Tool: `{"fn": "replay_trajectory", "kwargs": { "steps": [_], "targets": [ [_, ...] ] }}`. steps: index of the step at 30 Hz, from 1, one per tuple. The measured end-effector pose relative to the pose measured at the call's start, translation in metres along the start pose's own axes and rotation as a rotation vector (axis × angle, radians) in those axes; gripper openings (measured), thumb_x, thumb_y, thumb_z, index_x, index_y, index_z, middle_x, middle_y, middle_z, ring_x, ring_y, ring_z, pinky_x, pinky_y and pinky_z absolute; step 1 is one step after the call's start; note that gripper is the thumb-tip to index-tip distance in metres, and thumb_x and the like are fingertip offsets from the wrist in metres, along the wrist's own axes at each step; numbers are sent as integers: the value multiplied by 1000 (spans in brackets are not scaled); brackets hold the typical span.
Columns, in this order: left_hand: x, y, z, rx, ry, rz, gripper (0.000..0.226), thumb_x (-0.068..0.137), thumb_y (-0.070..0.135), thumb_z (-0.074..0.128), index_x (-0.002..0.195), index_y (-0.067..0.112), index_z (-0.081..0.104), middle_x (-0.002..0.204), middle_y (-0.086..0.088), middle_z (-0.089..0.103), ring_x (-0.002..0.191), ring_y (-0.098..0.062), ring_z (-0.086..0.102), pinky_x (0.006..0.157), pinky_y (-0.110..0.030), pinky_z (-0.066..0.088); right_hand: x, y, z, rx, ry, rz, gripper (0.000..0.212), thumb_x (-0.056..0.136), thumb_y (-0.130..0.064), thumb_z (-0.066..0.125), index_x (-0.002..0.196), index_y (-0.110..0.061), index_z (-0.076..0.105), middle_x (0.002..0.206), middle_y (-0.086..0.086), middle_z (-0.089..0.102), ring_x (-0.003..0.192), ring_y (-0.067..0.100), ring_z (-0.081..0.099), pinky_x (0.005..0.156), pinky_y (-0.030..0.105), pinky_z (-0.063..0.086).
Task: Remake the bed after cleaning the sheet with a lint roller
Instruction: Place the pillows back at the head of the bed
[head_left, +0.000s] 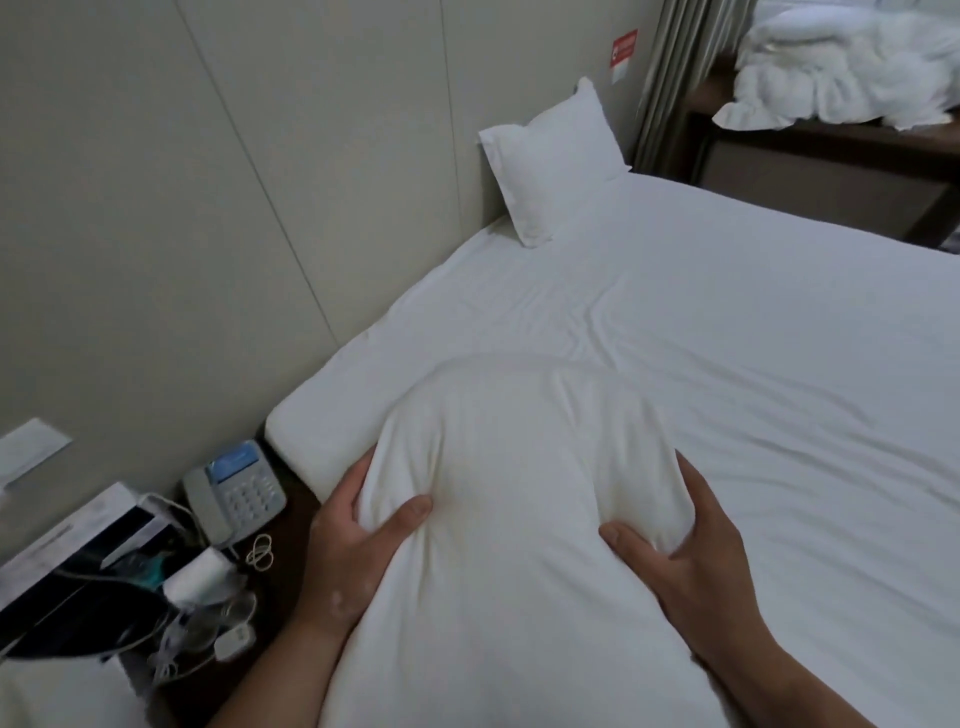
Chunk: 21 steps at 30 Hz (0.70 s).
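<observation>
Pale panelled wall at the back and left; white, lightly creased bed sheet stretched across the mattress. Close in front, over the sheet's near left corner, plump white fabric pillow, gripped from both sides. Left hand clamped on its left flank, thumb dug into the top; right hand clamped likewise on the right flank. Second white rectangular pillow propped against the wall at the far corner. Red-and-white sticker on the wall above, writing too small to read. Grey push-button telephone on the dark bedside worktop, left of the left hand, no brand legible. Heap of white bedding on a dark wooden bench beyond.
</observation>
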<state>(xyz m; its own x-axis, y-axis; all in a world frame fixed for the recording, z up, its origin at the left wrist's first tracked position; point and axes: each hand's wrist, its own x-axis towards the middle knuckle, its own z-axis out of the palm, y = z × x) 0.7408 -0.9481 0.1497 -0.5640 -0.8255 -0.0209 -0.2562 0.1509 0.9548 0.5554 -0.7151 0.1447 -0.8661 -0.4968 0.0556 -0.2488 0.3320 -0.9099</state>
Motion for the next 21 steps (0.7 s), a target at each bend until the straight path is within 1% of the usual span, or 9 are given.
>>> {"fn": "replay_trajectory", "kwargs": {
  "steps": [3, 6, 9, 11, 13, 15, 16, 19, 21],
  "targets": [
    [89, 21, -10, 97, -16, 96, 68, 59, 62, 84, 120, 46, 60, 115, 38, 63, 107, 19, 57, 84, 3, 39, 62, -11, 37, 61, 4, 7, 87, 68, -28, 89, 144, -31, 45, 135, -21, 57, 125, -1, 52, 108, 36, 44],
    [179, 47, -20, 195, -29, 214, 75, 60, 61, 83, 128, 39, 58, 118, 38, 59, 106, 25, 53, 87, 3, 37, 128, -26, 73, 127, 27, -14, 90, 68, -38, 86, 146, -29, 42, 138, -20, 55, 128, -3, 50, 110, 38, 43],
    [269, 69, -33, 276, -92, 306, 77, 57, 60, 77, 128, 40, 57, 118, 43, 58, 107, 23, 54, 92, 0, 39, 193, -40, 112, 159, 58, -48, 96, 67, -49, 80, 150, -26, 37, 145, -13, 51, 133, 5, 48, 112, 41, 41],
    [330, 75, -42, 351, -167, 308, 85, 57, 62, 77, 135, 37, 55, 128, 29, 61, 113, 18, 55, 98, -4, 40, 232, -44, 145, 163, 63, -54, 97, 70, -47, 80, 152, -23, 34, 147, -8, 48, 135, 8, 46, 114, 41, 38],
    [390, 69, -51, 465, -234, 263, 87, 56, 66, 76, 136, 43, 51, 136, 18, 58, 123, 6, 53, 105, -14, 38, 268, -43, 182, 138, 35, -66, 94, 75, -44, 77, 153, -19, 31, 149, -3, 46, 138, 12, 43, 115, 42, 36],
    [447, 50, -55, 570, -290, 246, 81, 58, 67, 79, 131, 53, 46, 142, 16, 52, 131, -4, 49, 109, -22, 33, 299, -32, 223, 96, -16, -81, 89, 80, -40, 74, 153, -15, 29, 149, 0, 45, 140, 15, 41, 115, 41, 35],
    [475, 33, -55, 617, -311, 250, 83, 62, 65, 83, 133, 52, 43, 142, 14, 50, 133, -7, 47, 109, -23, 31, 313, -24, 244, 65, -43, -73, 88, 82, -39, 72, 153, -13, 28, 149, 2, 44, 140, 16, 40, 115, 40, 34],
    [558, -37, -43, 743, -365, 249, 89, 72, 45, 86, 148, 25, 43, 146, 0, 49, 134, -19, 47, 109, -25, 32, 353, 11, 313, -25, -91, 15, 88, 83, -38, 67, 154, -7, 24, 146, 10, 42, 138, 23, 38, 115, 34, 30],
    [601, -94, -33, 808, -406, 188, 83, 78, 29, 84, 149, 20, 42, 149, -7, 48, 135, -24, 48, 111, -30, 34, 374, 44, 358, -74, -181, 159, 90, 86, -35, 67, 155, -5, 18, 148, 14, 40, 137, 26, 36, 114, 26, 26]
  ]
}}
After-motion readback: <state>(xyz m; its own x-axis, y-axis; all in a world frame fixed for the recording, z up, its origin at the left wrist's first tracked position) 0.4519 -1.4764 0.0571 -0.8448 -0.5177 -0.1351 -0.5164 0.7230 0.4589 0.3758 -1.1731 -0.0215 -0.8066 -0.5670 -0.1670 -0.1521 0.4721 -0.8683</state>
